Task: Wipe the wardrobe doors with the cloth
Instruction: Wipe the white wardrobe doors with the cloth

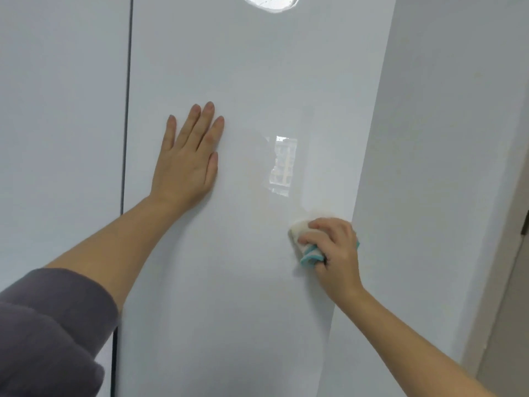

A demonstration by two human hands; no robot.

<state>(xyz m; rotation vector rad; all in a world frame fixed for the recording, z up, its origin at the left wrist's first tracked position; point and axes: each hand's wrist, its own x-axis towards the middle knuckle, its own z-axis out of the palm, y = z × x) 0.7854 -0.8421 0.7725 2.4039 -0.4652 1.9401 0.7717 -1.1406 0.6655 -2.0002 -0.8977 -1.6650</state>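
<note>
A glossy white wardrobe door (243,81) fills the middle of the head view. My left hand (187,159) lies flat on it with fingers spread, holding nothing. My right hand (333,247) is closed around a bunched cloth (303,237), cream with a teal edge, and presses it against the door near the door's right edge. A second door (63,110) stands to the left, past a dark vertical gap (126,124).
A plain white wall (443,138) runs along the right of the wardrobe. A beige door frame (512,267) shows at the far right. The door reflects a window (283,161) and a round ceiling lamp (270,2).
</note>
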